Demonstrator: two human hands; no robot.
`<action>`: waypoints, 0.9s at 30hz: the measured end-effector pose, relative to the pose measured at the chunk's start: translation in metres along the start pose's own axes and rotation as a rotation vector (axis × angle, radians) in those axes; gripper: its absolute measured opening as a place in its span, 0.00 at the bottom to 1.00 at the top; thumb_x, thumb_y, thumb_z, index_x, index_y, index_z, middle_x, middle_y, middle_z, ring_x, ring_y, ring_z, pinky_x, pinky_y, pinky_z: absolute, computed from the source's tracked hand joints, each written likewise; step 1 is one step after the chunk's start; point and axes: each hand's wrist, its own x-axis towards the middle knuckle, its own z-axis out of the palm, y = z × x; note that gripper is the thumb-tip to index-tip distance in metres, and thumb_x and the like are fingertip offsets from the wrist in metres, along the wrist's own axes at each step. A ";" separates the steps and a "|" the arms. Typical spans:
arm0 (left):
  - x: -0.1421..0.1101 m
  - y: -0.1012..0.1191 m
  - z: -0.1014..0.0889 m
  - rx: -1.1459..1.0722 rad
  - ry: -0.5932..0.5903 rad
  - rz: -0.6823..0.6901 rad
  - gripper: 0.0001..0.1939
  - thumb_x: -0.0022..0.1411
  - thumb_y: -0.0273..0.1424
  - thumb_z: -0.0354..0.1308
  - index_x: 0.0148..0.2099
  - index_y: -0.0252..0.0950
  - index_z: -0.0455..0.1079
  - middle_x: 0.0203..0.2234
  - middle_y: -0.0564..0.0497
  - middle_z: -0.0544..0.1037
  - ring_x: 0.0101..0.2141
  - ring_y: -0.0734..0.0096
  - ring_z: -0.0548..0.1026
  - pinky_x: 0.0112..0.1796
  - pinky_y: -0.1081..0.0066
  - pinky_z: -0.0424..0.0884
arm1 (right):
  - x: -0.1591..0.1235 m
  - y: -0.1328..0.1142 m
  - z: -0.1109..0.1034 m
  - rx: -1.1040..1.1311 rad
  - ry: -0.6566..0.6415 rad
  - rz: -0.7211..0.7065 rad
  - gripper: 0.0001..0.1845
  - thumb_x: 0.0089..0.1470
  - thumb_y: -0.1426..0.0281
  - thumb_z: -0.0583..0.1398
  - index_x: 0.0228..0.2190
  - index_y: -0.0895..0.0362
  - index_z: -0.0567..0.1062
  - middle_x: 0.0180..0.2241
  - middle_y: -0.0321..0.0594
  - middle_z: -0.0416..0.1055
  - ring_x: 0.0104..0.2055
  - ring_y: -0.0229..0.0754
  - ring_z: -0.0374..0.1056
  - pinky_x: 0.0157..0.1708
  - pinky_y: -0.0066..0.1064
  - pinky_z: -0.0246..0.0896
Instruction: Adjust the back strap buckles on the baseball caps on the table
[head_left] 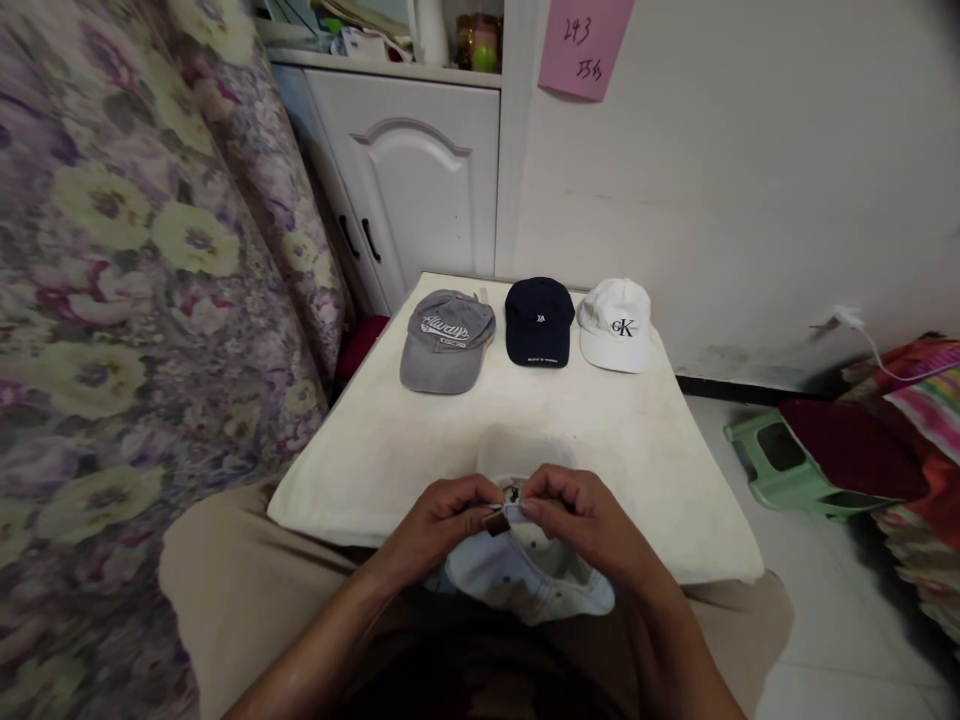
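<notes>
Forearms [334,630], both hands [444,515] [574,510], pale cap [529,582] mostly below grip, strap [514,513] apparently pinched

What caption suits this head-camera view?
Left-hand grip and right-hand grip on a pale cap; beyond, a gray cap, navy cap and white cap.

A pale cap [489,572] is held at the near edge of a cream-covered table [405,455], pinched by the left hand [444,512] and the right hand [577,508] beside a brown tab [495,523]. Beyond, a grey cap [444,350], a navy cap [538,335] and a white cap [616,345] are lined up. A pink note [581,55] is fixed to the wall [735,170].
</notes>
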 end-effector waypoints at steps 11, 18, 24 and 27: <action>0.000 0.001 0.001 -0.006 -0.029 -0.032 0.10 0.64 0.36 0.61 0.36 0.34 0.75 0.27 0.54 0.74 0.31 0.74 0.68 0.33 0.75 0.62 | 0.003 0.003 -0.002 -0.059 0.011 0.002 0.07 0.56 0.67 0.63 0.29 0.57 0.77 0.26 0.34 0.72 0.29 0.36 0.63 0.30 0.27 0.55; 0.001 0.003 0.003 0.019 -0.045 -0.043 0.10 0.64 0.36 0.60 0.36 0.34 0.75 0.27 0.53 0.74 0.30 0.73 0.68 0.33 0.74 0.62 | 0.003 0.004 -0.005 -0.023 -0.042 0.060 0.08 0.54 0.66 0.64 0.28 0.58 0.77 0.26 0.34 0.71 0.28 0.35 0.62 0.28 0.27 0.54; 0.001 0.006 0.005 0.055 -0.046 -0.089 0.12 0.63 0.38 0.60 0.36 0.33 0.75 0.27 0.52 0.74 0.30 0.72 0.67 0.32 0.74 0.62 | 0.006 0.004 -0.009 -0.046 -0.063 0.056 0.07 0.53 0.66 0.65 0.28 0.58 0.78 0.25 0.33 0.70 0.28 0.35 0.61 0.28 0.27 0.54; 0.001 0.007 0.006 0.048 -0.061 -0.109 0.12 0.63 0.38 0.60 0.36 0.33 0.75 0.26 0.53 0.72 0.28 0.74 0.65 0.29 0.75 0.60 | 0.007 0.004 -0.012 -0.064 -0.101 0.049 0.05 0.52 0.68 0.65 0.28 0.57 0.78 0.25 0.33 0.71 0.27 0.35 0.62 0.28 0.27 0.54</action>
